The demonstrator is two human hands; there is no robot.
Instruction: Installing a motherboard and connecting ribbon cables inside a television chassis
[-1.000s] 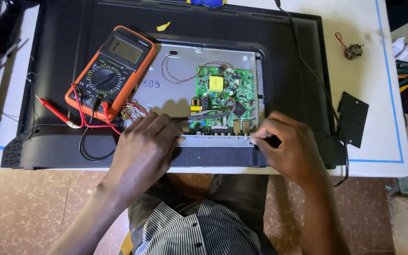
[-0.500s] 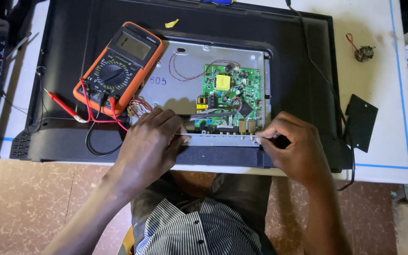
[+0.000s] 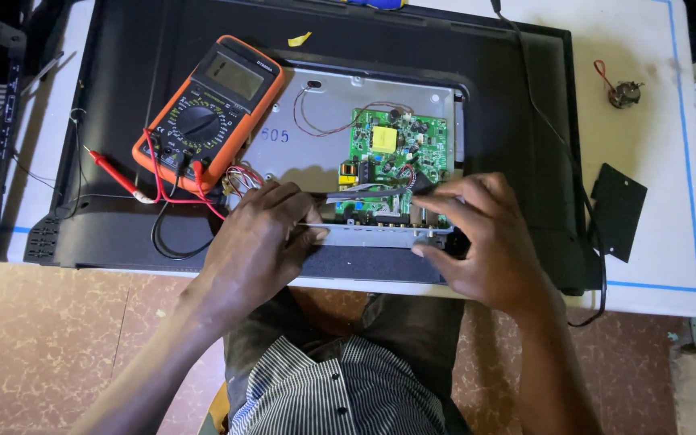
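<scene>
- Grey metal strip (image 3: 380, 235) is lying along the near edge of the opened television back (image 3: 122, 121), just below the green circuit board (image 3: 396, 161); I am seeing both hands on it.
- My left hand (image 3: 263, 238) is curling its fingers onto the strip's left end, pinching it.
- My right hand (image 3: 485, 242) is pressing half-closed fingers on the right end; I cannot tell whether it is gripping anything.
- An orange multimeter (image 3: 207, 109) is resting upper left, its red probe (image 3: 114, 173) and leads trailing toward the left hand.
- A black cover plate (image 3: 618, 209) is lying on the white table (image 3: 654, 137), right of the television.
</scene>
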